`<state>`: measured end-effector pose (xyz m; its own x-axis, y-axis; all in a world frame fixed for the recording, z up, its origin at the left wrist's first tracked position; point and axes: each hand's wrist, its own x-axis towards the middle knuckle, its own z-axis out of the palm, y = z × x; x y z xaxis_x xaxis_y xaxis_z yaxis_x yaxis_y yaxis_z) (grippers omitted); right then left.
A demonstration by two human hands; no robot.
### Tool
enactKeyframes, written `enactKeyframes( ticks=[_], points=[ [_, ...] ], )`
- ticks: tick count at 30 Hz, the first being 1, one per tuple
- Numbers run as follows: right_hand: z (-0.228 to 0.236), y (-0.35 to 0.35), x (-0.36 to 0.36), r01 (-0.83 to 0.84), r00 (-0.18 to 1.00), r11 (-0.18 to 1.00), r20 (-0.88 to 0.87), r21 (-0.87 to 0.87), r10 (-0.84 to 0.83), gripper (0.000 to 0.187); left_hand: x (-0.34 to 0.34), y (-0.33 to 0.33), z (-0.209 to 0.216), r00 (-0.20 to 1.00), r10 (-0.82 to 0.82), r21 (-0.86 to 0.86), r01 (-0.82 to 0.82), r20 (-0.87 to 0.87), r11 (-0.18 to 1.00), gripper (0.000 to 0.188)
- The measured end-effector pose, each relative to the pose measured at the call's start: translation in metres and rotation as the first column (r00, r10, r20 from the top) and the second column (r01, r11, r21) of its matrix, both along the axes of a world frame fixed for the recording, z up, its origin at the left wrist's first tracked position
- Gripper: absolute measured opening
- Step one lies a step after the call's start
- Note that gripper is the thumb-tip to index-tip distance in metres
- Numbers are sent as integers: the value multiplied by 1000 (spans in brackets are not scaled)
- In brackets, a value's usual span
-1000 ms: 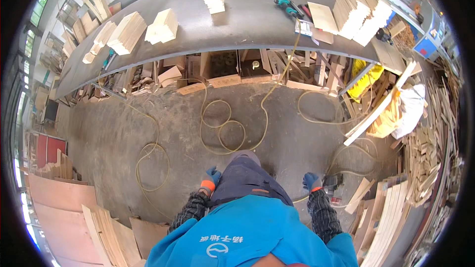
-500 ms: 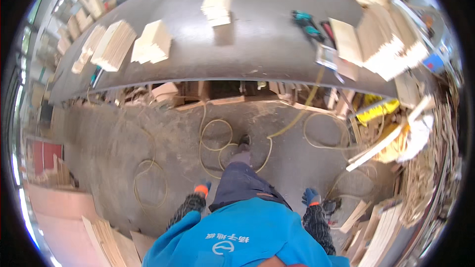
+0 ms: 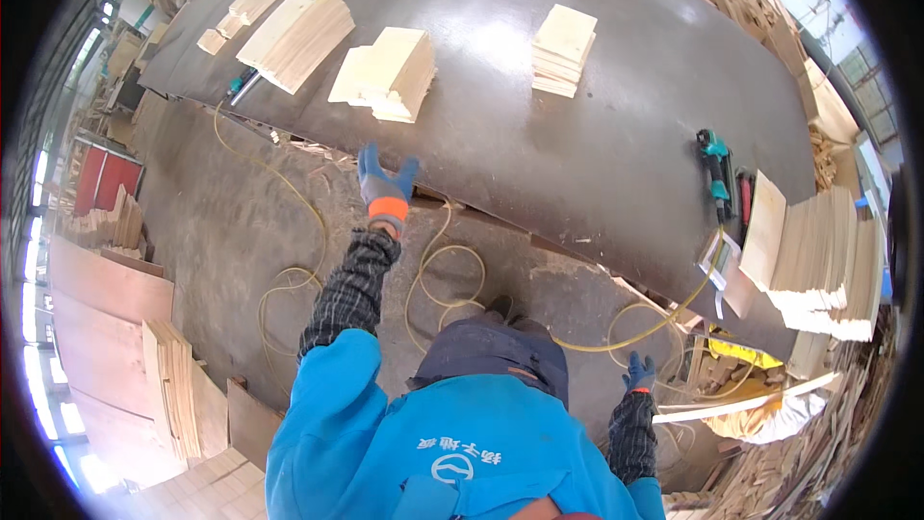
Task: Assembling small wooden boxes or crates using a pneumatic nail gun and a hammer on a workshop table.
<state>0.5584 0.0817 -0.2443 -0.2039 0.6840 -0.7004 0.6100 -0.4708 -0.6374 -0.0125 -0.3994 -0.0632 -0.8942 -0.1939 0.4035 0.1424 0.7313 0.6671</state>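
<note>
Daylight glares off the dark tabletop (image 3: pixel 635 125) — straight edges bowing toward black corners.

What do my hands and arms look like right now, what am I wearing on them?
Your left hand wears a blue and grey glove with a bright orange cuff. Your right hand has a bluish glove too; its cuff barely shows. Both forearms have dark sleeves with a pale pattern, below bright blue upper sleeves.
</note>
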Motion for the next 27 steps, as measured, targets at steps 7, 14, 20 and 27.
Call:
enactKeyframes(
  ticks=[7,14,20,27],
  points=[
    [-34,41,-61,133,988,991,-79,13,-131,69,-109,3,66,997,44,-138,-35,68,990,115],
    [-76,112,6,-159,984,951,123,264,131,34,-192,12,97,918,129,-387,29,376,922,127],
    [-22,124,34,-395,844,832,512,390,160,46,-262,22,106,818,133,-468,179,559,865,129],
    [11,118,5,-450,666,843,739,293,98,64,-301,-8,86,829,57,-419,221,557,881,121]
  ],
)
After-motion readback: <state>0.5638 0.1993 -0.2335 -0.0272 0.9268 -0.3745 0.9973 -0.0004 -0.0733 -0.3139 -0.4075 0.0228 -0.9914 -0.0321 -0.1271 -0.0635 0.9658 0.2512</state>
